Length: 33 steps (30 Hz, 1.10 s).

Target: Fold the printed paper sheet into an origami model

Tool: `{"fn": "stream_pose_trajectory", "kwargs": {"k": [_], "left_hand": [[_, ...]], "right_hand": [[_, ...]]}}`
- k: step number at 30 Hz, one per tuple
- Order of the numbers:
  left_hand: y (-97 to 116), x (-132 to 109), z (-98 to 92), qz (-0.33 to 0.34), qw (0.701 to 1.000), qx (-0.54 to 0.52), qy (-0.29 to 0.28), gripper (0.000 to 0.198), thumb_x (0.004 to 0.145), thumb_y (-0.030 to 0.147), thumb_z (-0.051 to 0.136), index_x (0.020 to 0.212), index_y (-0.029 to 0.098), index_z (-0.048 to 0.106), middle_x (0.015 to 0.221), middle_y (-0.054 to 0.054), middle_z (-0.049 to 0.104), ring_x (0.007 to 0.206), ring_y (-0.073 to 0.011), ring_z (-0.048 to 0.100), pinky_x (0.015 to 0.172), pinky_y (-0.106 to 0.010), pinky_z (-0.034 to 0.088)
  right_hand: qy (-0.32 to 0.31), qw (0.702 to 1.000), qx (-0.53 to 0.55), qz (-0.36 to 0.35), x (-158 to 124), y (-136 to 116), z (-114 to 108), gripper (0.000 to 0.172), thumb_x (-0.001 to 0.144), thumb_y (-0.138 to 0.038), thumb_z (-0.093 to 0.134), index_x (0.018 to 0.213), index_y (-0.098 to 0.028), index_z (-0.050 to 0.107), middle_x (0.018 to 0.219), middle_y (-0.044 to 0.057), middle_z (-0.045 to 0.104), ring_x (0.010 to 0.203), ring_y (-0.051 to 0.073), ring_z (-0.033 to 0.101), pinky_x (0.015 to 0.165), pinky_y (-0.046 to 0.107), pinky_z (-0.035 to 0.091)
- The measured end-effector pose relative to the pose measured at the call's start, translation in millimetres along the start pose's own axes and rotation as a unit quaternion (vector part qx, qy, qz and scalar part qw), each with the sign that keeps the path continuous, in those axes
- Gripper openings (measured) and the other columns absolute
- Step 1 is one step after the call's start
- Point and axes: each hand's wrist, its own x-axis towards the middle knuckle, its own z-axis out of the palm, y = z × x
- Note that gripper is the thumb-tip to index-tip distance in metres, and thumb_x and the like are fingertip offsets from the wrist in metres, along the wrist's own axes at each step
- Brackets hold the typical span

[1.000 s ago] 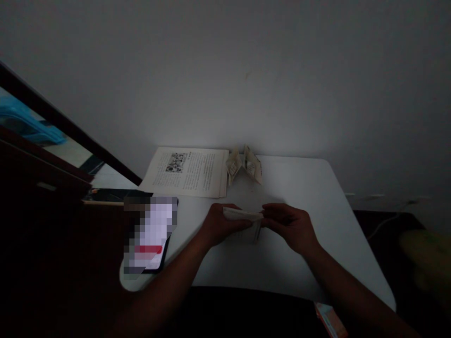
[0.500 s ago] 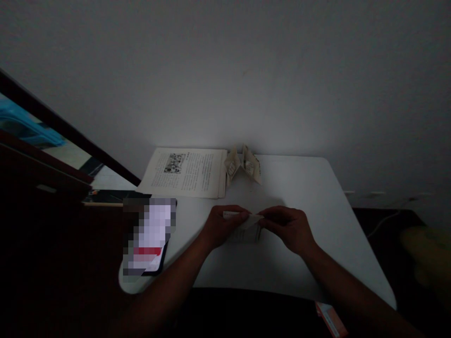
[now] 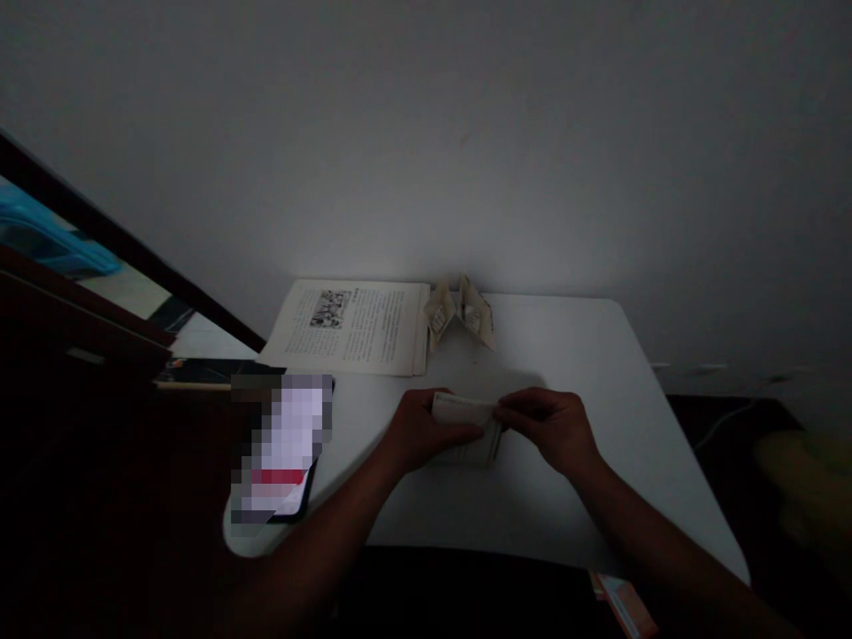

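Observation:
Over the white table, a folded sheet of printed paper (image 3: 462, 411) is held between both hands. My left hand (image 3: 426, 430) grips its left side, the thumb lying across the front. At the upper right corner, my right hand (image 3: 549, 424) pinches the edge between thumb and fingertips. The paper's lower part is dim and its fold layers are hard to make out. Beyond the hands stands a folded paper shape (image 3: 476, 315) with pointed flaps and printed characters.
A stack of printed pages (image 3: 379, 328) lies at the table's back left, touching or nearly touching the folded shape. A lit phone (image 3: 293, 444), partly blurred out, rests at the left edge. Behind the white table (image 3: 572, 337) rises a grey wall (image 3: 466, 160). An orange-red packet (image 3: 626, 603) is below the front edge.
The held paper's upper flap now shows more of its face. My left thumb has slid lower across it, and my right fingers have moved slightly right to its corner.

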Motion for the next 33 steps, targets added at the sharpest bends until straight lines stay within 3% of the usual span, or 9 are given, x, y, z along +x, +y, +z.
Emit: {"fn": "stream_pose_trajectory", "kwargs": {"k": [8,14,20,27,33], "left_hand": [[-2.7,3.9,-4.0,-0.021,0.999,-0.036,-0.024,0.030,0.052,0.033,0.078,0.060,0.013,0.058,0.052,0.005,0.050,0.047,-0.0068,0.043,0.045,-0.019,0.033],[-3.7,5.8,-9.6,-0.045,0.993,-0.070,-0.087,0.029,0.051,0.029,0.079,0.063,0.013,0.057,0.055,0.005,0.052,0.048,-0.0072,0.045,0.047,-0.020,0.035],[-2.7,5.2,-9.7,-0.036,0.993,-0.065,-0.093,0.028,0.052,0.027,0.078,0.064,0.012,0.057,0.055,0.005,0.052,0.048,-0.0072,0.044,0.048,-0.020,0.034],[-2.5,4.0,-5.3,-0.015,0.997,-0.025,-0.078,0.024,0.057,0.026,0.073,0.061,0.012,0.054,0.053,0.005,0.048,0.047,-0.0058,0.040,0.044,-0.018,0.031],[0.6,2.7,-1.2,0.000,0.998,-0.008,-0.063,0.025,0.057,0.030,0.073,0.070,0.011,0.061,0.058,0.003,0.053,0.050,-0.0075,0.045,0.047,-0.019,0.035]], "right_hand": [[-0.051,0.996,-0.040,-0.052,-1.3,5.0,-5.4,0.021,0.063,-0.030,0.076,0.081,-0.021,0.073,0.068,0.004,0.071,0.061,0.018,0.066,0.056,0.028,0.055],[-0.097,0.995,-0.001,-0.030,-1.6,4.4,-9.5,0.018,0.061,-0.029,0.078,0.078,-0.023,0.074,0.070,0.003,0.072,0.062,0.018,0.067,0.059,0.029,0.056],[-0.110,0.994,0.019,-0.012,0.1,2.4,-7.2,0.012,0.062,-0.029,0.077,0.072,-0.022,0.074,0.064,0.003,0.071,0.058,0.017,0.066,0.056,0.028,0.054],[-0.079,0.994,-0.071,-0.029,-2.7,-4.5,-5.2,0.010,0.067,-0.029,0.073,0.069,-0.020,0.073,0.059,0.002,0.070,0.053,0.014,0.064,0.051,0.023,0.051],[-0.037,0.978,-0.173,-0.108,-6.0,-12.1,-1.8,0.007,0.071,-0.025,0.069,0.070,-0.020,0.072,0.063,0.001,0.070,0.054,0.013,0.064,0.051,0.021,0.051]]}}
